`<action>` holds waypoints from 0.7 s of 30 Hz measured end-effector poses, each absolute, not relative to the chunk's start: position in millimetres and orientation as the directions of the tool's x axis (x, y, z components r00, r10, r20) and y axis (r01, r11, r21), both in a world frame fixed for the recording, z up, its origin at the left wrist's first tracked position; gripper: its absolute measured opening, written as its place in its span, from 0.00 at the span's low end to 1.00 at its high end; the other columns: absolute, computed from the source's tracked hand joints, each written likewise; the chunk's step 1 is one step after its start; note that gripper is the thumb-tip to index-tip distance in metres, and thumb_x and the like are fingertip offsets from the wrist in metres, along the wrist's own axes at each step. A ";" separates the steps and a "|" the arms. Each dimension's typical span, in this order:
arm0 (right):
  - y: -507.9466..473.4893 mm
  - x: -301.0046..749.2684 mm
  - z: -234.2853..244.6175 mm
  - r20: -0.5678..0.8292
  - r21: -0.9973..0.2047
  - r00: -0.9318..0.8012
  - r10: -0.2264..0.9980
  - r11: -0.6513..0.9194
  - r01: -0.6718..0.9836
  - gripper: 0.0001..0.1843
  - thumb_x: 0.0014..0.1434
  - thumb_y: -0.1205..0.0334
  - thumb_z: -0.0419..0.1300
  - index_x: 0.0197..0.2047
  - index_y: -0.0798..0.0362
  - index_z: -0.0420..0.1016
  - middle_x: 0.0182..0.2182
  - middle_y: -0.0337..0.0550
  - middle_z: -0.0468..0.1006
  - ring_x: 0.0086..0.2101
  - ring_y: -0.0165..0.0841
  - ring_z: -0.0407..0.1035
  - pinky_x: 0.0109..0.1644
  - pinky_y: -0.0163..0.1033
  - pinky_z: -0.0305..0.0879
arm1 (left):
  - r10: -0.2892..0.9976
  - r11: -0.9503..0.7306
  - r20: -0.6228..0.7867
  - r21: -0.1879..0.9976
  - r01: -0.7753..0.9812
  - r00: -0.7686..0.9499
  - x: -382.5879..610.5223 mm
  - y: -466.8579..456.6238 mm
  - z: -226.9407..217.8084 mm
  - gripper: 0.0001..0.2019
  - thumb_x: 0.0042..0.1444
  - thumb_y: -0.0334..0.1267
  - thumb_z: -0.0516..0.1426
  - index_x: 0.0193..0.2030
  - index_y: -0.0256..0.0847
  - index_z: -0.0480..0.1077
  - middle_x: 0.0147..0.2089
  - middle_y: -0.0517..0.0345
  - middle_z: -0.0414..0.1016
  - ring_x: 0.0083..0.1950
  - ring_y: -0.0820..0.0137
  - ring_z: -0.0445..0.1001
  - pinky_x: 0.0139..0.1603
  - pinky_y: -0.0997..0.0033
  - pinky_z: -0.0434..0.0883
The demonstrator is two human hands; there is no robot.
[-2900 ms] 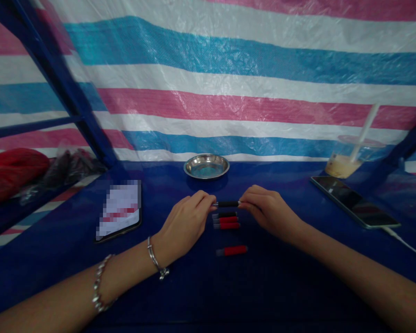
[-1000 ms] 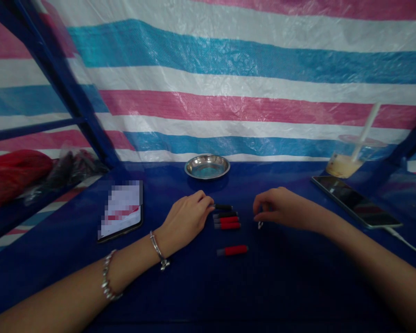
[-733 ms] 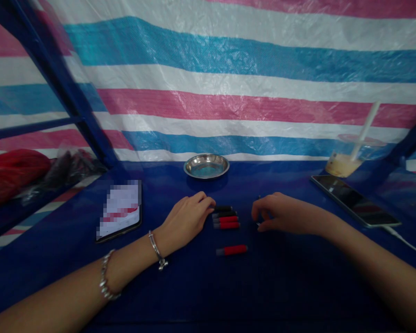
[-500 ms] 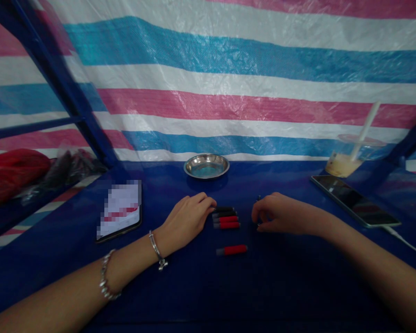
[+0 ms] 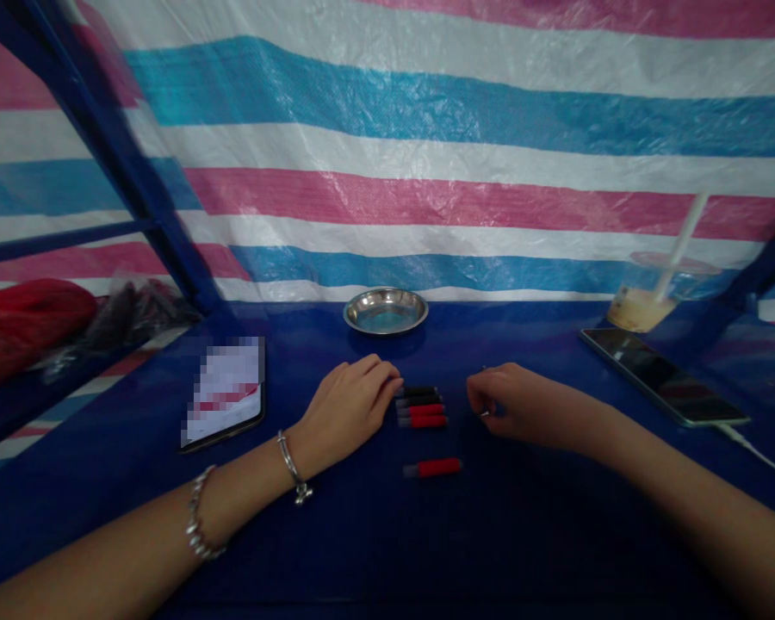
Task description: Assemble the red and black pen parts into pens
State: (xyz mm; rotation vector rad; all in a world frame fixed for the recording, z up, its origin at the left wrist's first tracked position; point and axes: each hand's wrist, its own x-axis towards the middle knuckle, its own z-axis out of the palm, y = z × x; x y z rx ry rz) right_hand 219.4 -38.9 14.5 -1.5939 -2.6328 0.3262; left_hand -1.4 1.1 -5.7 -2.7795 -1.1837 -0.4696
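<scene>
Both of my hands are low on the blue tabletop [image 5: 387,542]. The left hand [image 5: 349,406] rests with its fingers lying together. Its fingertips touch the left ends of a short row of tubes [image 5: 421,406], two black on the far side and two red on the near side, lying side by side and touching. The thumb is hidden, so I cannot tell whether this hand pinches a tube or only rests against it. At 3 o'clock from the row, a little apart, the right hand [image 5: 513,403] is curled shut, its fingertips clamped on a small metal piece [image 5: 484,414] that is too small to identify. One more red tube [image 5: 434,468] lies alone at 6 o'clock from the row, near but not touching. A steel dish [image 5: 386,311] sits at 12 o'clock by the striped sheet. A phone [image 5: 226,392] lies at 9 o'clock, well apart. A second phone [image 5: 662,376] is at 2 o'clock, with a cup and straw [image 5: 646,303] just beyond it.
</scene>
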 end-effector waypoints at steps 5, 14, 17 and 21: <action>-35.9 221.9 9.6 0.064 -0.194 -0.497 0.865 0.499 0.844 0.13 0.50 0.74 0.50 0.39 0.56 0.67 0.35 0.45 0.72 0.36 0.33 0.65 0.39 0.35 0.58 | 0.703 -0.675 0.332 0.034 0.737 0.629 -0.3 0.8 -3.6 0.12 0.60 0.38 0.43 0.36 0.37 0.66 0.34 0.57 0.66 0.36 0.70 0.66 0.37 0.70 0.63; -20.6 233.5 8.6 0.256 -0.210 -0.340 0.905 0.395 0.894 0.09 0.51 0.73 0.52 0.34 0.56 0.71 0.32 0.43 0.74 0.33 0.33 0.67 0.37 0.35 0.59 | 0.721 -0.644 0.373 0.051 0.763 0.584 -0.1 -1.6 -1.0 0.20 0.60 0.44 0.43 0.25 0.37 0.68 0.31 0.58 0.68 0.32 0.70 0.67 0.35 0.67 0.60; -17.9 234.8 8.2 0.272 -0.282 -0.305 0.913 0.379 0.881 0.06 0.51 0.71 0.54 0.33 0.55 0.70 0.29 0.40 0.74 0.30 0.31 0.68 0.34 0.33 0.58 | 0.681 -0.681 0.418 0.060 0.729 0.601 -1.3 -0.6 -3.1 0.15 0.59 0.41 0.46 0.28 0.37 0.68 0.34 0.58 0.68 0.34 0.70 0.66 0.35 0.68 0.61; -15.0 234.5 5.0 0.292 -0.307 -0.302 0.908 0.388 0.869 0.03 0.51 0.67 0.57 0.31 0.55 0.70 0.27 0.38 0.74 0.29 0.29 0.66 0.33 0.33 0.57 | 0.638 -0.721 0.482 0.100 0.686 0.600 -1.8 0.1 -3.6 0.07 0.57 0.33 0.49 0.41 0.39 0.65 0.39 0.57 0.65 0.37 0.71 0.65 0.36 0.70 0.62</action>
